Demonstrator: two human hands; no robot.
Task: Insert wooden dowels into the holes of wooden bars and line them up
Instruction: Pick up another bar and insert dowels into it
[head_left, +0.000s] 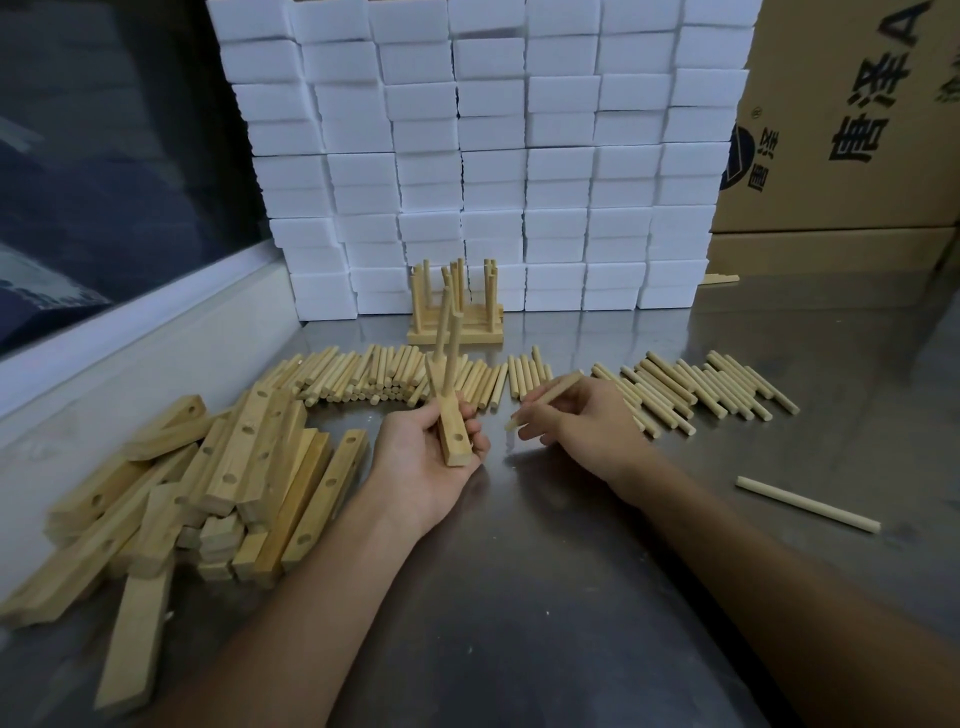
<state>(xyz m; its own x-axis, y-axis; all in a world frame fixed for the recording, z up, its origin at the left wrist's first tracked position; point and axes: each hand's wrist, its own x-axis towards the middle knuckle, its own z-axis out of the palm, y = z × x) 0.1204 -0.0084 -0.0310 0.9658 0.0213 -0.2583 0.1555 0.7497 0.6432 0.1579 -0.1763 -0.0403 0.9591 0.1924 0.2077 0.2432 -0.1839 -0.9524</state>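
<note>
Holding bar (451, 431) clamped in left hand (426, 457) fingers; right hand (576, 426) fingers pinch dowel (545, 401). Risk: angled entry jams it at the open hole just below the left fingers.

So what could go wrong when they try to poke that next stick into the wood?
The left hand holds the bar up off the table, so the dowel in the right hand might miss the open hole.

Two dowels already stand in the bar; pushing could tilt them.

The loose dowels lie right beside that hand and might roll if bumped.
</note>
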